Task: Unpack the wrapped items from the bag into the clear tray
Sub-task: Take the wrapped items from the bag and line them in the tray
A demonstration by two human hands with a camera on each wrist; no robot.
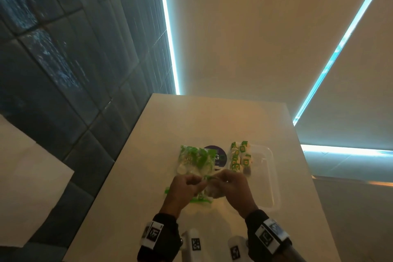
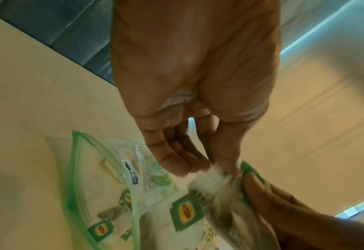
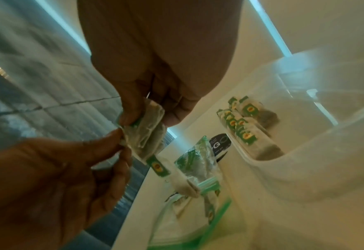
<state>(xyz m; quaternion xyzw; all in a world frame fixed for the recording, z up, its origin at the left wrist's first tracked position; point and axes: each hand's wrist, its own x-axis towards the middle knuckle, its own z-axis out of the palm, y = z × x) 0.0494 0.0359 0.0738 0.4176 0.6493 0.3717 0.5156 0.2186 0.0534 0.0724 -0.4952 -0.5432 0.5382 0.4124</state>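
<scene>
Both hands, left hand (image 1: 184, 189) and right hand (image 1: 233, 189), pinch one bundle of tea bags (image 3: 145, 135) between curled fingers. Two zip bags (image 1: 194, 158) lie beside one clear tray (image 1: 268, 176).

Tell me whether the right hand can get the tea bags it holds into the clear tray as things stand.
Probably yes. The right hand pinches the tea bags together with the left hand, and the clear tray sits open just to its right with bare floor near the person. The left hand must let go first.

Table (image 1: 148, 176) — zip bag (image 1: 195, 158), clear tray (image 1: 270, 176), round sticker (image 1: 219, 152).
</scene>
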